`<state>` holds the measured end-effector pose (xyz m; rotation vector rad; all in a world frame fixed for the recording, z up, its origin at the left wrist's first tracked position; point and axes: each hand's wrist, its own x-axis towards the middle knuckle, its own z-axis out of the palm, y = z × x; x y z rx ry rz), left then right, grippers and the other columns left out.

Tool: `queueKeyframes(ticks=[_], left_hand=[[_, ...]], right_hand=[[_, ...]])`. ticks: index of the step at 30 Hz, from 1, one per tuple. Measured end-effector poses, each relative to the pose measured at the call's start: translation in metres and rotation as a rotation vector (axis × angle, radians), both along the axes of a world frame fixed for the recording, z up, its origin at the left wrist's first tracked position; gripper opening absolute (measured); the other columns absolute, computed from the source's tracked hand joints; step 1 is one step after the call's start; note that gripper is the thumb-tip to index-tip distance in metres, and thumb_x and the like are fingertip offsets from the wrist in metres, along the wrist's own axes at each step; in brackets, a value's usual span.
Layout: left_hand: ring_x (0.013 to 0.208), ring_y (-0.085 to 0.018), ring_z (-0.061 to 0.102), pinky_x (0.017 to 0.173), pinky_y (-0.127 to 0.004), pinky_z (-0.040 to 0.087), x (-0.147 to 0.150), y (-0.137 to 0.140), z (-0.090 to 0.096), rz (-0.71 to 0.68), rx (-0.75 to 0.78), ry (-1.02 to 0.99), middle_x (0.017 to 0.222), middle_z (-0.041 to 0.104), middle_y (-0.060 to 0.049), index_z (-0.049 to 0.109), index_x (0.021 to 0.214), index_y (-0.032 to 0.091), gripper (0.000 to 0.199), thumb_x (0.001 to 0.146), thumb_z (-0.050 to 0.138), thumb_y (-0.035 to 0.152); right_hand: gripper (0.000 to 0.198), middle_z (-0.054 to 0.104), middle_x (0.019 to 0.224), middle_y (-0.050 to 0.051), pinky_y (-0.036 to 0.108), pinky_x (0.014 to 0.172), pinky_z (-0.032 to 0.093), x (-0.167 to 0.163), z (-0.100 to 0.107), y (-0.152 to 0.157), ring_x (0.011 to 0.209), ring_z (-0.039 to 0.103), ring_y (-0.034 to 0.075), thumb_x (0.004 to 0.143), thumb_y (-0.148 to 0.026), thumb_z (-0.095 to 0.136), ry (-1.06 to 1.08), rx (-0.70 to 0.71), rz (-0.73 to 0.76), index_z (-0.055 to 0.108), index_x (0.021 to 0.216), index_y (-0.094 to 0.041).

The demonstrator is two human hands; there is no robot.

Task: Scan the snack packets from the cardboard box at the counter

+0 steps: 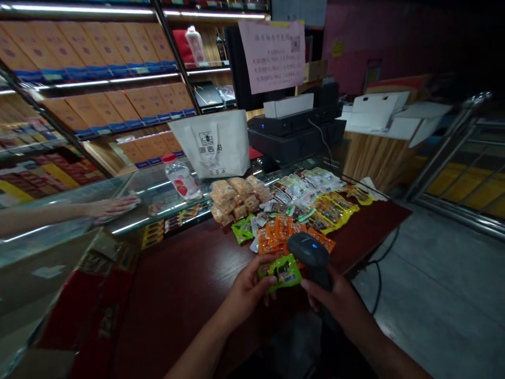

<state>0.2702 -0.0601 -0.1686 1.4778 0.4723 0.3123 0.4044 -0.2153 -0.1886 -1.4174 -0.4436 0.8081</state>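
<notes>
In my left hand (252, 281) is a green snack packet (287, 272), pinched between thumb and fingers above the dark red table. My right hand (335, 295) grips a black barcode scanner (310, 250) by its handle, and its head, with a small blue light, sits just above and right of the packet. Beyond both hands lie orange snack packets (276, 231), and another green packet (242, 229) lies to their left. Yellow packets (331, 210) and silvery packets (310, 184) are laid out in rows farther back. A pile of wrapped tan snacks (236, 195) stands behind the green packet.
A white tote bag (216, 142) and a bottle with a red cap (181, 179) stand on the glass counter. A co-worker's hand (114, 207) rests on that glass with a cloth. An open cardboard box (79, 273) is at left, a black till machine (292, 131) behind.
</notes>
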Motion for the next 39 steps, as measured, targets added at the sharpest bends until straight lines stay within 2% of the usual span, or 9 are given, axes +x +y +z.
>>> queueKeyframes(ticks=[4, 9, 13, 18, 23, 25, 28, 30, 39], left_hand=[[0.061, -0.012, 0.063, 0.050, -0.022, 0.052, 0.002, -0.004, -0.003, 0.005, -0.101, -0.029, 0.083, 0.066, -0.001, 0.056, 0.111, 0.018, 0.050, 0.073, 0.080, 0.039], [0.061, -0.015, 0.066, 0.053, -0.025, 0.054, 0.005, 0.000, -0.002, 0.102, -0.232, 0.004, 0.081, 0.071, -0.002, 0.056, 0.106, 0.018, 0.054, 0.064, 0.085, 0.036], [0.061, -0.015, 0.067, 0.054, -0.024, 0.053, 0.006, 0.008, -0.004, 0.207, -0.201, 0.028, 0.073, 0.073, -0.001, 0.058, 0.095, 0.017, 0.047, 0.062, 0.084, 0.037], [0.042, -0.010, 0.056, 0.041, -0.018, 0.041, 0.006, 0.017, -0.008, 0.313, -0.115, 0.103, 0.058, 0.068, 0.001, 0.056, 0.080, 0.018, 0.039, 0.065, 0.080, 0.045], [0.065, -0.016, 0.068, 0.056, -0.024, 0.053, 0.006, 0.020, -0.011, 0.408, -0.102, -0.029, 0.073, 0.072, -0.001, 0.057, 0.082, 0.019, 0.038, 0.067, 0.076, 0.049], [0.065, -0.015, 0.067, 0.058, -0.024, 0.053, 0.005, 0.021, -0.012, 0.435, -0.035, -0.067, 0.071, 0.070, 0.001, 0.059, 0.083, 0.019, 0.034, 0.071, 0.073, 0.047], [0.051, -0.011, 0.056, 0.050, -0.020, 0.046, 0.005, 0.021, -0.014, 0.460, 0.075, -0.080, 0.059, 0.063, 0.004, 0.059, 0.079, 0.019, 0.026, 0.075, 0.070, 0.043], [0.047, -0.010, 0.052, 0.047, -0.020, 0.044, 0.006, 0.021, -0.016, 0.463, 0.084, -0.096, 0.057, 0.061, 0.005, 0.058, 0.077, 0.020, 0.025, 0.074, 0.069, 0.042], [0.064, -0.013, 0.063, 0.055, -0.021, 0.049, 0.009, 0.020, -0.027, 0.430, -0.009, -0.151, 0.071, 0.068, 0.001, 0.058, 0.073, 0.018, 0.022, 0.069, 0.071, 0.035]], right_hand=[[0.038, 0.059, 0.044, -0.008, 0.022, 0.044, 0.038, -0.003, -0.006, 0.002, 0.039, 0.049, 0.012, 0.071, -0.041, 0.080, 0.027, 0.011, -0.024, 0.058, 0.091, -0.019], [0.035, 0.058, 0.045, -0.007, 0.022, 0.044, 0.038, 0.000, -0.013, 0.000, 0.040, 0.047, 0.010, 0.072, -0.043, 0.080, 0.048, 0.007, -0.033, 0.058, 0.085, -0.019], [0.039, 0.059, 0.052, -0.007, 0.023, 0.045, 0.039, 0.003, -0.017, -0.008, 0.043, 0.047, 0.011, 0.072, -0.046, 0.079, 0.021, 0.011, -0.015, 0.059, 0.091, -0.019], [0.036, 0.059, 0.055, -0.006, 0.023, 0.050, 0.042, 0.004, -0.019, -0.024, 0.047, 0.051, 0.011, 0.078, -0.048, 0.076, -0.067, -0.038, 0.045, 0.060, 0.090, -0.018], [0.038, 0.059, 0.056, -0.004, 0.025, 0.052, 0.044, 0.000, -0.022, -0.033, 0.049, 0.053, 0.013, 0.084, -0.054, 0.070, -0.176, -0.122, 0.143, 0.061, 0.090, -0.017], [0.040, 0.060, 0.057, -0.003, 0.025, 0.053, 0.045, -0.002, -0.022, -0.033, 0.050, 0.054, 0.014, 0.083, -0.056, 0.069, -0.205, -0.151, 0.181, 0.062, 0.090, -0.017], [0.040, 0.060, 0.056, -0.003, 0.025, 0.053, 0.046, -0.004, -0.021, -0.032, 0.051, 0.056, 0.014, 0.085, -0.057, 0.066, -0.246, -0.183, 0.207, 0.063, 0.090, -0.017], [0.039, 0.060, 0.057, -0.004, 0.025, 0.054, 0.046, -0.005, -0.019, -0.031, 0.051, 0.057, 0.014, 0.086, -0.056, 0.065, -0.259, -0.182, 0.227, 0.062, 0.091, -0.018], [0.035, 0.061, 0.056, -0.005, 0.026, 0.056, 0.047, -0.009, -0.013, -0.033, 0.051, 0.058, 0.015, 0.088, -0.054, 0.062, -0.390, -0.248, 0.233, 0.061, 0.092, -0.020]])
